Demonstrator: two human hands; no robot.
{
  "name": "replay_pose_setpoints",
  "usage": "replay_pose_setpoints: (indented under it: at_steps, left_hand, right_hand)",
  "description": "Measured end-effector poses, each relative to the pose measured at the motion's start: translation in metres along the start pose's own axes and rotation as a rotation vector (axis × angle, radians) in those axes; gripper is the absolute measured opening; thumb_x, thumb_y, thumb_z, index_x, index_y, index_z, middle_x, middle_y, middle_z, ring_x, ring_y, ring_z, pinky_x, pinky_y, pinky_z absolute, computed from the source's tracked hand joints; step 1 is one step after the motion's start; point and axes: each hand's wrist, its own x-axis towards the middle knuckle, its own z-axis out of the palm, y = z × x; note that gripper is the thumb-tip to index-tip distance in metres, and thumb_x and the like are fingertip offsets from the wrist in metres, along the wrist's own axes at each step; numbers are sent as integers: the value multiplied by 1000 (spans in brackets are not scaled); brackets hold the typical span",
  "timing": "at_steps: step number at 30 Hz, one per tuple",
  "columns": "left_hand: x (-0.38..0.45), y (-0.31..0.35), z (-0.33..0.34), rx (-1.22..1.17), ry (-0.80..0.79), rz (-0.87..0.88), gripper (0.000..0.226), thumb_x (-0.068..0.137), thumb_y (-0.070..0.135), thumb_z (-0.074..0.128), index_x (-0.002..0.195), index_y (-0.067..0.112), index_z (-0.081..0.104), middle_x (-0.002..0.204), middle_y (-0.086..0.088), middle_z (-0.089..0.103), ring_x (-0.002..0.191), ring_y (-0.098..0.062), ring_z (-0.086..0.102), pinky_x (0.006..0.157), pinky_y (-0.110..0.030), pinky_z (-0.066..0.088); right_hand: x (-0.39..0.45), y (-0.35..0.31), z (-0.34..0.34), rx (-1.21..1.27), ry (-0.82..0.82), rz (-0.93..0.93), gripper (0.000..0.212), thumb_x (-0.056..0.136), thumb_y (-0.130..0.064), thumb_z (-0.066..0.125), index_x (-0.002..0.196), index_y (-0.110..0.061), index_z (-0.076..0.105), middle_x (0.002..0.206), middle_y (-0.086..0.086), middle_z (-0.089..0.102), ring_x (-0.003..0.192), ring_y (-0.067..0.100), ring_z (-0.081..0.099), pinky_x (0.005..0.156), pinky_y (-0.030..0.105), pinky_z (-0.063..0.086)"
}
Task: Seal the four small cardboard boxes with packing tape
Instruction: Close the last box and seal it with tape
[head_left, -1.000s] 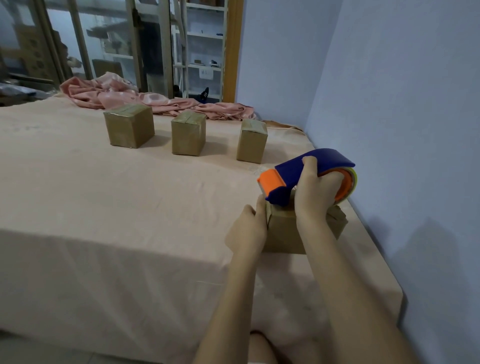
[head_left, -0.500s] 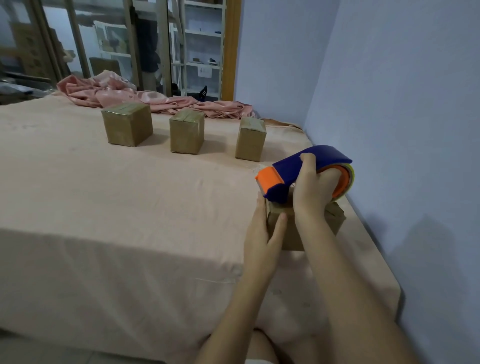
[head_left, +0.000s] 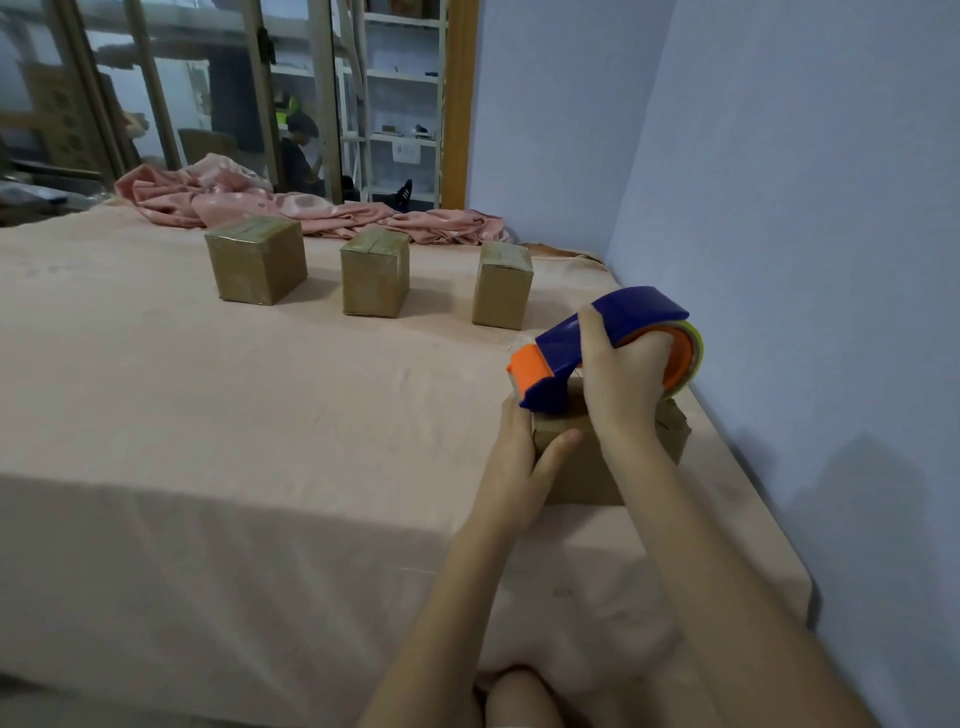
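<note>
A small cardboard box (head_left: 587, 467) sits near the table's right front edge. My right hand (head_left: 618, 384) grips a blue and orange tape dispenser (head_left: 561, 364) that rests on the box's top. My left hand (head_left: 519, 457) lies against the box's left side, fingers straight along that side and thumb on its front face. Three more small boxes stand in a row farther back: the left box (head_left: 254, 265), the middle box (head_left: 374, 278) and the right box (head_left: 503, 291), each with shiny tape on top.
The table (head_left: 208, 415) is draped in a peach cloth. A crumpled pink cloth (head_left: 291, 205) lies along its far edge. A blue wall (head_left: 805, 260) runs close along the right side. Glass doors and shelves stand behind the table.
My left hand went from a curled fist beside the box to flat against its left side. The dispenser and my right hand stayed on the box top.
</note>
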Motion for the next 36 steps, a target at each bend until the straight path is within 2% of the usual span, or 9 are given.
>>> replay_pose_setpoints:
  at_steps: [3,9,14,18,22,25,28,31,36]
  left_hand:
    - [2,-1,-2,48,-30,38,55,83,60,47,133,43,31,133,17,39,117,7,41,92,-10,38]
    - [5,4,-2,136,-52,112,64,86,57,47,141,33,25,132,21,31,114,12,36,86,1,31]
    - [4,5,-1,208,-66,119,74,88,55,47,148,21,18,146,5,30,128,-8,38,101,-28,41]
    - [4,7,-1,238,-61,123,75,88,54,46,148,18,19,147,4,29,130,-11,37,103,-33,41]
    - [3,3,-1,281,-41,99,84,86,57,43,151,13,11,153,0,20,137,-14,29,107,-28,33]
    - [2,3,0,290,-35,102,92,80,65,36,150,11,10,153,-2,20,137,-15,28,106,-28,33]
    - [3,0,3,255,-34,85,92,81,64,37,151,11,8,153,-1,19,137,-13,27,107,-27,32]
    - [3,-3,3,229,-27,60,93,84,67,41,151,15,3,152,3,19,135,-10,28,101,-19,30]
    - [3,-4,4,245,-27,82,93,82,65,41,151,17,3,151,4,22,134,-7,30,100,-19,32]
  right_hand:
    - [6,0,-6,-26,-4,-11,31,84,-28,66,108,-19,48,85,-11,59,74,9,60,58,13,43]
    - [15,0,-19,-40,-1,-1,29,84,-25,64,109,-19,48,90,-6,60,75,9,60,55,11,42]
    - [19,1,-21,-56,-5,-22,32,84,-25,64,112,-14,53,92,-2,63,76,10,61,54,10,41]
    - [23,-3,-21,-110,-43,-34,35,84,-26,63,113,-10,55,90,-2,63,77,10,61,55,11,41]
    - [30,-7,-32,9,3,114,23,81,-23,62,99,-8,60,75,-4,61,67,6,59,56,19,42]
    - [39,-14,-46,-19,41,5,9,79,-19,59,72,-19,55,62,-9,57,57,4,56,55,23,45]
    - [39,-15,-48,-62,42,-46,8,82,-20,61,88,-17,56,73,-7,61,68,8,61,57,17,44]
    - [30,-6,-47,-139,13,-68,32,85,-23,61,111,-7,52,91,0,62,79,11,61,56,11,41]
    - [26,-8,-51,-248,-2,-165,34,86,-26,62,111,-8,48,96,2,63,83,14,62,63,19,49]
